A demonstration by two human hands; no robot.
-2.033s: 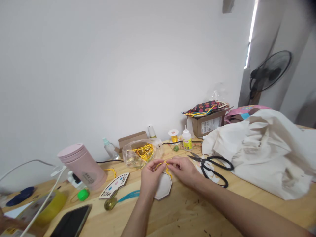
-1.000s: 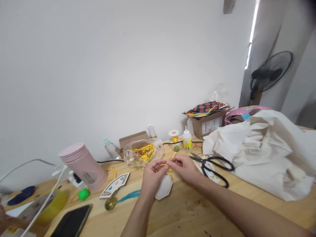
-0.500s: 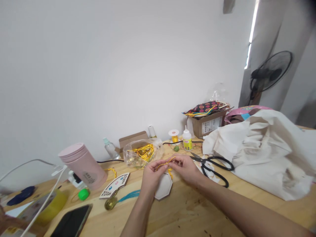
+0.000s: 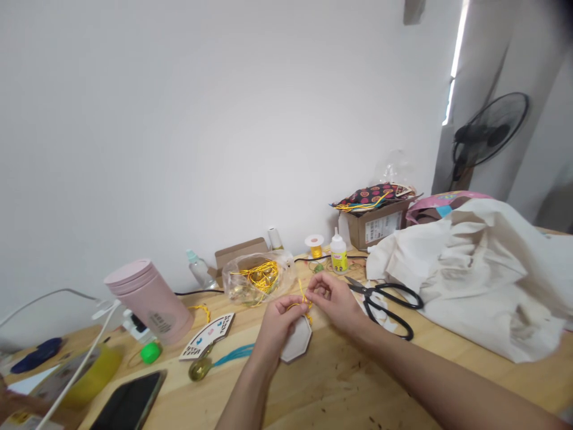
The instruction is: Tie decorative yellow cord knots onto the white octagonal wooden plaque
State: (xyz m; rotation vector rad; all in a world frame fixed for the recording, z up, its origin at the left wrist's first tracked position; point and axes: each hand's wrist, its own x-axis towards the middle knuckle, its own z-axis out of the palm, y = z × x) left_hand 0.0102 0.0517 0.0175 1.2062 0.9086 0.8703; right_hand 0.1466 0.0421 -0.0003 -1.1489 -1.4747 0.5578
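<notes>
My left hand [image 4: 280,327] and my right hand [image 4: 332,302] hang close together above a wooden table [image 4: 340,382]. Between their fingertips, both hands pinch a thin yellow cord [image 4: 301,304], and a short end of it sticks upward. Just below them lies a pale octagonal piece [image 4: 296,341], partly hidden by my left hand and touched by some of the cord. Black-handled scissors [image 4: 385,306] lie to the right of my right hand. Behind the hands sits a clear plastic bag of gold cord [image 4: 257,282].
A fan-shaped cutout [image 4: 206,335] and a teal tassel [image 4: 233,355] lie to the left. A pink bottle [image 4: 147,301], phone [image 4: 129,401], glue bottle [image 4: 339,255], cardboard box [image 4: 376,227] and large cloth bag [image 4: 465,280] surround the work area.
My hands have drawn closer together, and the right fingers have lifted slightly. The cord's short end now stands up between them.
</notes>
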